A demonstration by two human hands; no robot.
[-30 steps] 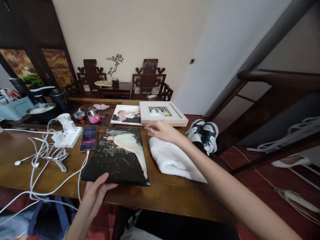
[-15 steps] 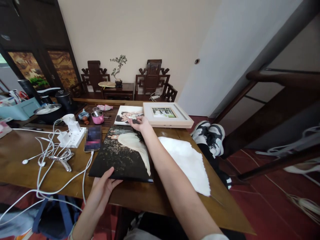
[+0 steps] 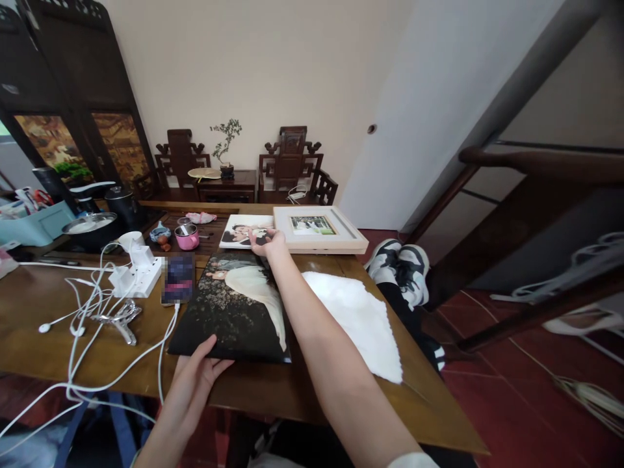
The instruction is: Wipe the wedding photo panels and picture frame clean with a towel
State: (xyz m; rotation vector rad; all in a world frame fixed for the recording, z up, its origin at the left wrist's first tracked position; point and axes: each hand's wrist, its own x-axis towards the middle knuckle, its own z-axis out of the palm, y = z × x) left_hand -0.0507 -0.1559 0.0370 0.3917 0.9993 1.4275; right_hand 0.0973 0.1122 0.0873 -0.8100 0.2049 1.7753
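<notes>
A dark photo album point(image 3: 238, 305), its cover showing a figure in a long pale dress, lies before me, its near edge jutting out toward me. My left hand point(image 3: 202, 370) grips that near edge, thumb on top and fingers beneath. Beyond it is a smaller white photo album point(image 3: 234, 229) with a picture of a couple. My right hand point(image 3: 269, 243) is stretched to the far end of the dark album, fingers apart over the white album's near part; whether they touch is hard to tell. A pale picture frame point(image 3: 353, 242) with a small photo sits just right of them.
A white cloth point(image 3: 358, 322) lies right of my forearm. On the left are a phone point(image 3: 178, 279), a power strip point(image 3: 146, 276), tangled white cables, a silver hair claw point(image 3: 124, 318), a pink cup point(image 3: 186, 238) and a blue box point(image 3: 36, 224). Someone's sneakers point(image 3: 412, 270) show beyond the table's right edge.
The view has shifted slightly, so the scene sits a little lower and further left. Both hands keep nearly the same places on and around the dark album.
</notes>
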